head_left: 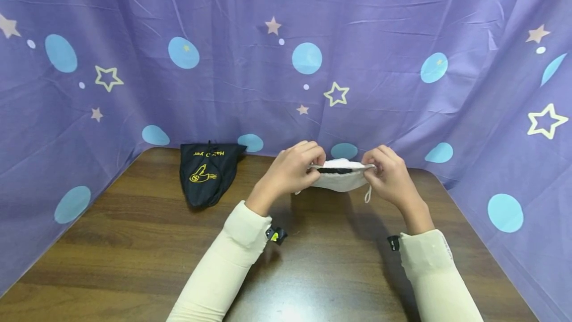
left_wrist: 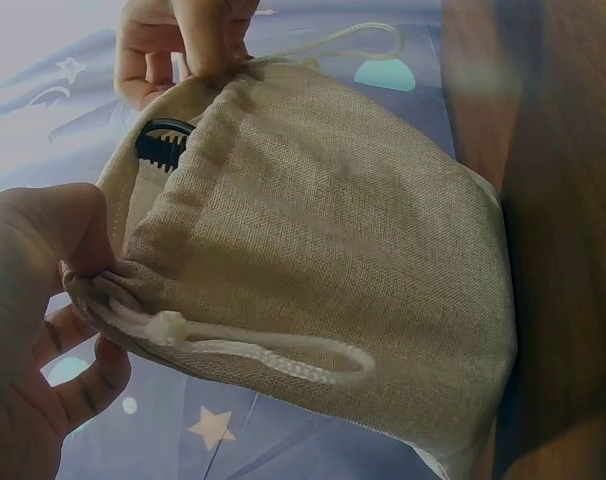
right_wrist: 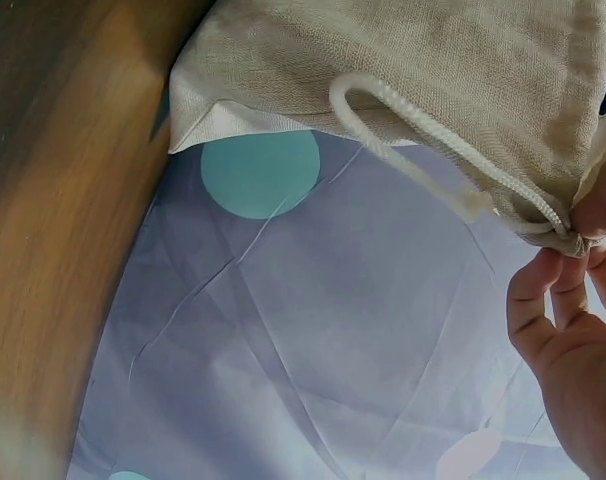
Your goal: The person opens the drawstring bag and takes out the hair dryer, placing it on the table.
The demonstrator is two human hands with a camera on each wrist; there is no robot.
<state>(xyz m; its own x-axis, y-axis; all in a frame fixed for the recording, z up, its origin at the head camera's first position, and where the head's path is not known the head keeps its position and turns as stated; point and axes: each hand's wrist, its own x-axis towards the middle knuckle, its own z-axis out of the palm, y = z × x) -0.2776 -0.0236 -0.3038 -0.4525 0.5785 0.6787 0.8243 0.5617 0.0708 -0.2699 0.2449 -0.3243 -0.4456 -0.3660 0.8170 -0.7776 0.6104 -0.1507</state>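
A beige cloth drawstring bag (head_left: 338,183) stands upright near the back of the table, its mouth spread wide. My left hand (head_left: 295,165) pinches one corner of the mouth between thumb and fingers. At the opposite corner, my right hand (head_left: 390,173) pinches the rim in the same way. White cord loops (left_wrist: 283,355) hang from both corners. Just inside the opening, in the left wrist view, shows a black item with comb-like ridges and a curved strip (left_wrist: 163,148). Most of it is hidden by the cloth, so its kind is unclear.
To the left lies a black drawstring pouch (head_left: 207,175) printed with yellow lettering and a hair dryer picture. The brown wooden table (head_left: 147,262) runs back to a purple curtain (head_left: 232,63) with stars and blue dots, which also hangs along both sides.
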